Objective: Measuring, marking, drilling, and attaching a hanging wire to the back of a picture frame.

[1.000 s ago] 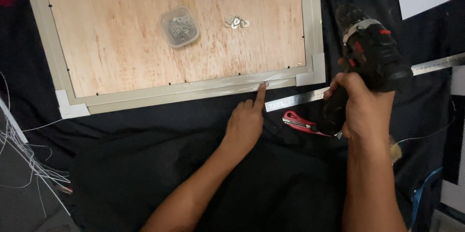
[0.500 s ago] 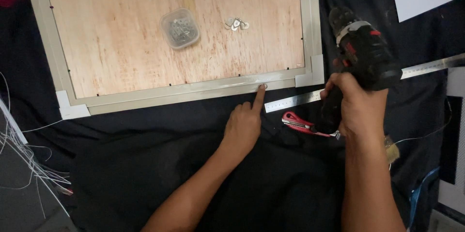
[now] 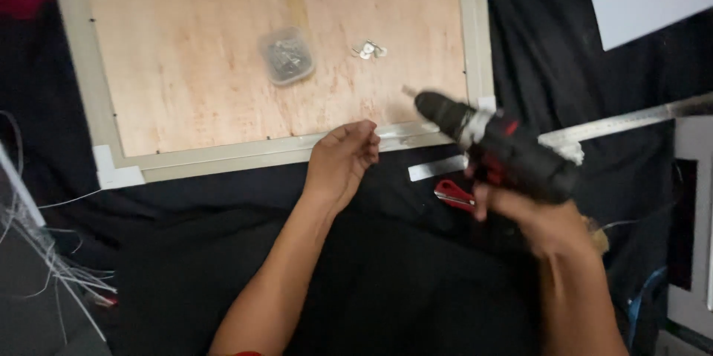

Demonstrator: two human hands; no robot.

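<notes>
Hands: right hand [image 3: 531, 215] grips a drill [image 3: 499, 149] pointing toward ten o'clock at the frame [image 3: 245, 154]; left hand [image 3: 342, 159], fingers curled and holding nothing visible, rests on the frame's edge at nine o'clock of the drill.

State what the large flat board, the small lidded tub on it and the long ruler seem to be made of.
Large flat board: probably plywood, pale tan with blotchy grain, unvarnished matt look. Small lidded tub: likely clear plastic, since the dark contents show through. Long ruler: seemingly metal, grey with a dull sheen.

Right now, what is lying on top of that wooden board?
On the wooden board lie a small clear tub of dark bits and some loose metal pieces. What the tub holds is too blurred to tell.
</notes>
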